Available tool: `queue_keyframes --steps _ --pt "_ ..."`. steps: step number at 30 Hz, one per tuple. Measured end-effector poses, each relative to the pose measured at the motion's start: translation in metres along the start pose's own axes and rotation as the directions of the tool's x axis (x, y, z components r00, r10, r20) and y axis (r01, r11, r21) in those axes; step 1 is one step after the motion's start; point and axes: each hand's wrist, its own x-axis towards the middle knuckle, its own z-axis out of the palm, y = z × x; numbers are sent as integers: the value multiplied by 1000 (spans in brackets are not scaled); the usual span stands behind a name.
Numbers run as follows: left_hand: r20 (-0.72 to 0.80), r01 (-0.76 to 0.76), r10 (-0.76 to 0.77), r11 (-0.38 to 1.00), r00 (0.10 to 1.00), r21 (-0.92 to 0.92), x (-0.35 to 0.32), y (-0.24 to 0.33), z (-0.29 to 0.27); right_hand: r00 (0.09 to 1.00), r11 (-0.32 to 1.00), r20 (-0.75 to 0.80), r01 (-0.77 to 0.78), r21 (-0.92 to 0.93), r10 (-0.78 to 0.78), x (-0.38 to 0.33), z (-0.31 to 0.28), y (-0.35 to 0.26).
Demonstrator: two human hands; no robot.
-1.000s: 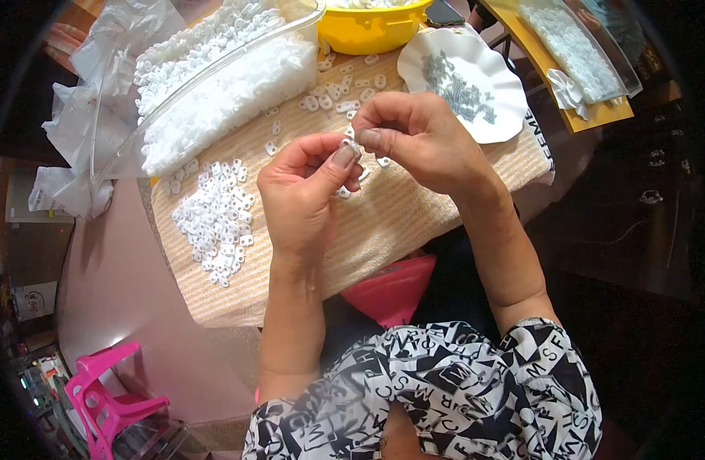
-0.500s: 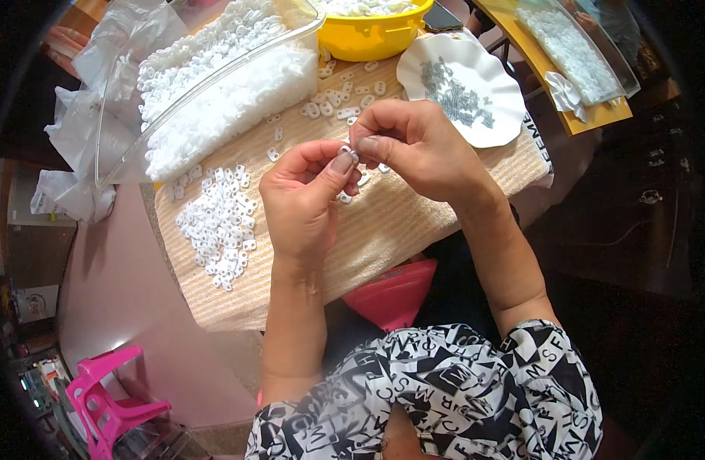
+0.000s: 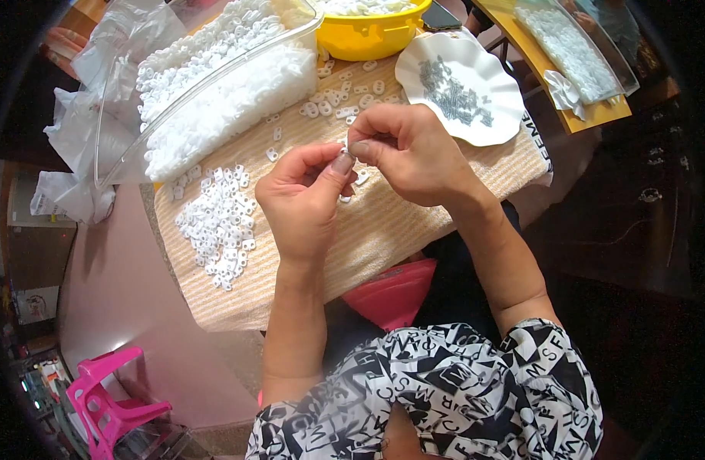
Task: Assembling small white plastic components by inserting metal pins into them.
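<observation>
My left hand (image 3: 303,195) is closed in a pinch on a small white plastic piece (image 3: 344,144), mostly hidden by the fingers. Right against it, my right hand (image 3: 418,153) also pinches, thumb to forefinger; what lies between those fingertips is too small to make out. Both hands hover above a striped beige cloth (image 3: 398,222). To the left lies a pile of white two-holed plastic pieces (image 3: 217,222). Loose pieces (image 3: 333,98) are scattered beyond my hands. A white wavy-edged plate (image 3: 507,88) at the far right holds small grey pins or rods (image 3: 454,90).
A clear tub (image 3: 214,96) heaped with white pieces stands at the far left, beside crumpled plastic bags (image 3: 80,123). Behind are a yellow basin (image 3: 372,34) and a phone (image 3: 441,17). Another filled tray (image 3: 571,57) sits far right. A pink stool (image 3: 111,399) stands lower left.
My right hand has shifted slightly left and closer to the left fingertips. The white piece shows less between the fingers. The piles and containers stay as they were.
</observation>
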Motion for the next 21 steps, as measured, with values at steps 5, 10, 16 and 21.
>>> queue_keyframes --steps 5,10,16,21 --pt "-38 -36 38 998 999 56 -1 -1 0 1000 999 1 1 47 -1 1 4 1" --pt "-35 -57 59 997 998 59 0 -3 -2 999 993 35 -18 119 14 5 4 6" --pt "-29 14 -14 1000 999 -19 0 0 6 975 929 195 -165 332 104 8 -16 12" --pt "-30 65 -66 997 997 -41 0 3 6 990 932 109 -123 340 91 7 -18 11"
